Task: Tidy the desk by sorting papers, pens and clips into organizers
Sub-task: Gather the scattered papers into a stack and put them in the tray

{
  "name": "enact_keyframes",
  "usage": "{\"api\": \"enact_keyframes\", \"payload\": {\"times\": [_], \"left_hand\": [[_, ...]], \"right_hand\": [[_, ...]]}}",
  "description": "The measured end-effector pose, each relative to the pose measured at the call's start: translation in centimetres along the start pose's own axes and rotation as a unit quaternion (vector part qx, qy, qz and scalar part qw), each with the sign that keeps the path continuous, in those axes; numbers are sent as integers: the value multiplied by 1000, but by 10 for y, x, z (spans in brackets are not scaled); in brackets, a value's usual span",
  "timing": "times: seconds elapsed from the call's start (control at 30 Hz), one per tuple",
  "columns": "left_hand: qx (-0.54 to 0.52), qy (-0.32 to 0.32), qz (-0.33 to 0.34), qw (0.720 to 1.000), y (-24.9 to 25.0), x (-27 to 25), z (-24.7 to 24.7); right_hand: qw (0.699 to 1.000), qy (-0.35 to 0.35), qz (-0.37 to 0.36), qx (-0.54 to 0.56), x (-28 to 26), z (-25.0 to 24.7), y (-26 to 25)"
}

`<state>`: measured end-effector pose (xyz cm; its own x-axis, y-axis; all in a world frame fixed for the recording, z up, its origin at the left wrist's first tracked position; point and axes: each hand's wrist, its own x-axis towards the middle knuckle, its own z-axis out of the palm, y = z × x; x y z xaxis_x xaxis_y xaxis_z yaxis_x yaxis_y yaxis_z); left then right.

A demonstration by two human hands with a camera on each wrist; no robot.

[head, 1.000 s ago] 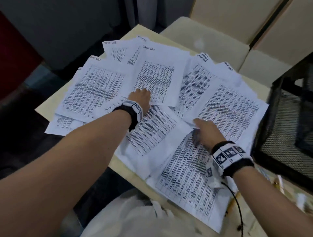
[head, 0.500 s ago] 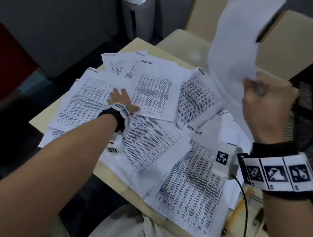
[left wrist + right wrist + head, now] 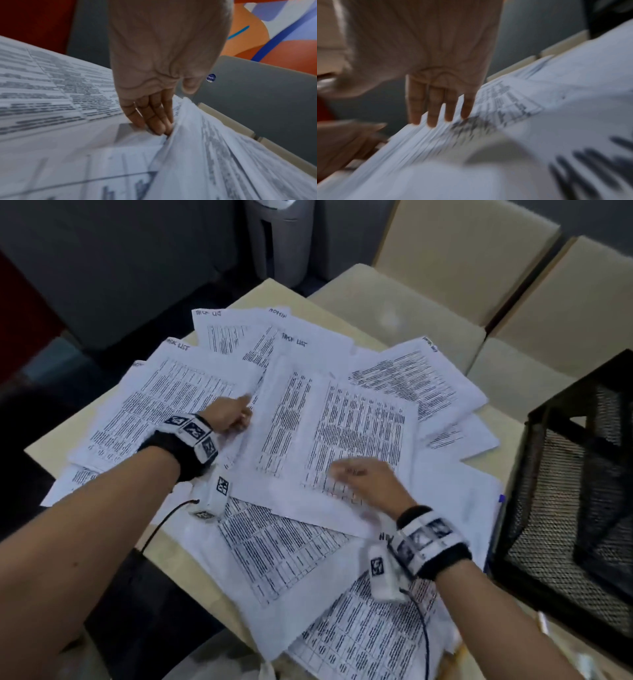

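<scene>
Head view: printed papers [image 3: 342,419], many overlapping sheets with tables of text, spread loose over a pale desk [image 3: 44,450]; several carry handwritten headings at the top edge. Left hand [image 3: 227,414], fingers straight and together, lies on the sheets at the left edge of the topmost page, grasping nothing. Right hand [image 3: 368,481], fingers straight and slightly spread, presses flat on the lower part of that same top page; somewhat blurred. Both wrists carry black bands with white marker tags. Black mesh organizer [image 3: 579,484] stands at the right edge of the desk, just beside the papers. Cream chairs [image 3: 411,302] behind the desk. Left wrist view: fingertips [image 3: 159,128] touch a sheet beside a raised fold of paper.
</scene>
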<state>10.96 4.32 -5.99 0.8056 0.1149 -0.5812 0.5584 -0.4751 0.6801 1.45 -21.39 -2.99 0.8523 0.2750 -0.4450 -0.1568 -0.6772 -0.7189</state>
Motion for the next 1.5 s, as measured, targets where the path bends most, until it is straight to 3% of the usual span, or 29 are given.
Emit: {"api": "enact_keyframes", "payload": {"times": [0.07, 0.13, 0.23, 0.33, 0.43, 0.53, 0.67, 0.8, 0.9, 1.0, 1.03, 1.07, 1.17, 1.27, 1.33, 1.4, 1.47, 1.5], "left_hand": [[25, -15, -5, 1000, 12, -3, 3], [70, -3, 3, 998, 21, -7, 16], [10, 39, 13, 999, 31, -11, 41], [-67, 53, 34, 996, 44, -13, 68], [-11, 26, 2, 1000, 59, -21, 102], [56, 44, 12, 997, 62, -21, 119], [80, 95, 21, 992, 49, -23, 84], [89, 98, -1, 991, 17, -23, 63], [61, 90, -10, 994, 3, -23, 62], [38, 84, -20, 996, -2, -24, 60], [35, 78, -21, 996, -3, -26, 61], [34, 76, -21, 996, -3, -27, 62], [65, 35, -6, 997, -4, -38, 70], [2, 18, -13, 1000, -5, -45, 80], [-74, -2, -23, 997, -3, -47, 80], [-200, -85, -43, 975, 0, -53, 78], [-271, -134, -28, 953, -3, -56, 76], [-254, -137, -28, 957, -5, -57, 76]], "right_hand": [[977, 197, 72, 40, 22, -35, 21], [928, 320, 186, 45, 43, -69, 47], [876, 348, 303, 140, 64, -99, 71], [878, 328, 303, 175, 83, -102, 75], [898, 316, 273, 141, 98, -89, 67], [884, 342, 255, 191, 99, -85, 66], [835, 435, 201, 270, 82, -104, 75], [802, 571, 47, 167, 59, -133, 41], [746, 649, -60, 139, 41, -161, 2], [684, 692, -119, 197, 18, -181, -25], [687, 686, -116, 210, 15, -182, -25], [710, 663, -89, 219, 13, -176, -24], [805, 548, 16, 226, 20, -140, 4], [890, 426, 115, 117, 19, -86, 34], [912, 364, 165, 89, 17, -54, 53], [925, 319, 195, 65, 19, -32, 65], [940, 282, 180, 66, 22, -17, 62], [946, 263, 165, 90, 24, -11, 57]]}}
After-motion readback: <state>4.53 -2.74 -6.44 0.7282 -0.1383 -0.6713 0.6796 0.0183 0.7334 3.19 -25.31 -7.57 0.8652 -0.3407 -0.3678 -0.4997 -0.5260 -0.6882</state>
